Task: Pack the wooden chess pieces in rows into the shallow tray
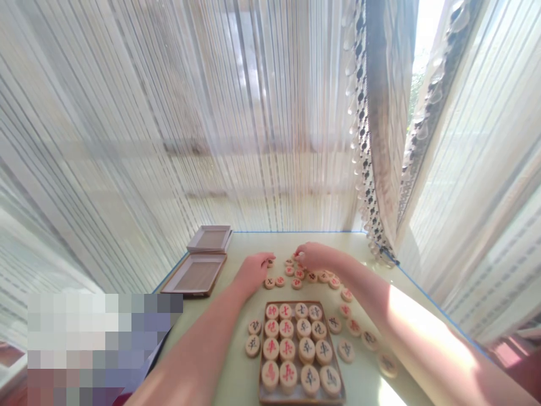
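Observation:
Round wooden chess pieces with red or black characters lie scattered on a pale green table. Several more fill a shallow brown tray near me. My left hand reaches over the far cluster of loose pieces, fingers curled down onto a piece at their tips. My right hand is beside it, fingertips pinched on a piece at the cluster's far side. Which pieces they grip is too small to read.
Two flat brown box halves sit stacked at the table's back left. Loose pieces trail down the tray's right side and left side. Sheer striped curtains surround the table on three sides. A blurred patch covers the lower left.

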Demonstrator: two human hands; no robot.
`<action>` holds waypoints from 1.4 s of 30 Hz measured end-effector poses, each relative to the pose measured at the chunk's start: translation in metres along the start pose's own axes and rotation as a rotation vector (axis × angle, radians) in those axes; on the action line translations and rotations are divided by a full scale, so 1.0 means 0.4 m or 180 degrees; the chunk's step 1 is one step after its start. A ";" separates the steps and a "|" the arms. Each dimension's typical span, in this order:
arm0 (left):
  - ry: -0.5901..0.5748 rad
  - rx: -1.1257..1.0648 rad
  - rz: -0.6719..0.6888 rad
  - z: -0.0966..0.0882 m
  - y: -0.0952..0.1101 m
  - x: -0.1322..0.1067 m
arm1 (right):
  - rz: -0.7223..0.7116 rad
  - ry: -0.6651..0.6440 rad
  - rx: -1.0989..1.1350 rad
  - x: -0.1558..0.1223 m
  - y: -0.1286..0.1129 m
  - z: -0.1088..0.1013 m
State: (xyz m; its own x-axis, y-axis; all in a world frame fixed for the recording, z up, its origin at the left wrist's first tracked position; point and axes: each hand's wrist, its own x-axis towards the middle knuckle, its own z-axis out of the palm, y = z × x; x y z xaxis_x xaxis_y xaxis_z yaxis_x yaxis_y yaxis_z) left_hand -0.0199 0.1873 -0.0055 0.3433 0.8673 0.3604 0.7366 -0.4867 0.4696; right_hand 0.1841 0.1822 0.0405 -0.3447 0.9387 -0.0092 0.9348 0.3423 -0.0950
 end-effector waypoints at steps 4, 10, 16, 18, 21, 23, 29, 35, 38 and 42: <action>-0.0060 -0.0020 0.0008 -0.005 0.012 -0.006 | -0.0052 -0.0199 0.0274 -0.014 -0.016 -0.021; -0.0087 -0.0075 0.0097 -0.008 0.018 -0.013 | -0.0017 0.0011 0.0411 -0.022 -0.027 -0.009; -0.0159 -0.0109 0.0049 -0.010 0.026 -0.015 | -0.0377 -0.0203 0.0464 -0.019 -0.039 -0.011; -0.0149 -0.0102 0.0041 -0.012 0.028 -0.017 | -0.0311 -0.0264 0.0525 -0.022 -0.041 -0.019; -0.0168 -0.0094 0.0061 -0.014 0.032 -0.018 | -0.0237 -0.0291 0.0608 -0.027 -0.042 -0.023; -0.0213 -0.0124 0.0140 -0.014 0.033 -0.019 | -0.0281 -0.0276 0.0632 -0.026 -0.042 -0.019; -0.0294 -0.0172 0.0242 -0.015 0.036 -0.020 | -0.0401 -0.0357 0.0710 -0.019 -0.035 -0.008; -0.0244 -0.0242 0.0187 -0.013 0.035 -0.021 | -0.0304 -0.0353 0.0743 -0.023 -0.002 -0.020; -0.0257 -0.0271 0.0119 -0.011 0.033 -0.020 | -0.0193 -0.0538 0.0572 -0.020 0.020 -0.024; -0.0294 -0.0305 0.0106 -0.009 0.028 -0.019 | -0.0090 -0.0660 0.0448 -0.015 0.047 -0.027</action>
State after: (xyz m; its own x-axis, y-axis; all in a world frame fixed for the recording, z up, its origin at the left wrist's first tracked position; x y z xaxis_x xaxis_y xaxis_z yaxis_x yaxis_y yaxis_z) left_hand -0.0163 0.1749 -0.0001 0.4221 0.8543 0.3034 0.6665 -0.5192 0.5350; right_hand 0.2048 0.1837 0.0494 -0.3943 0.8953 -0.2073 0.9083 0.3455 -0.2358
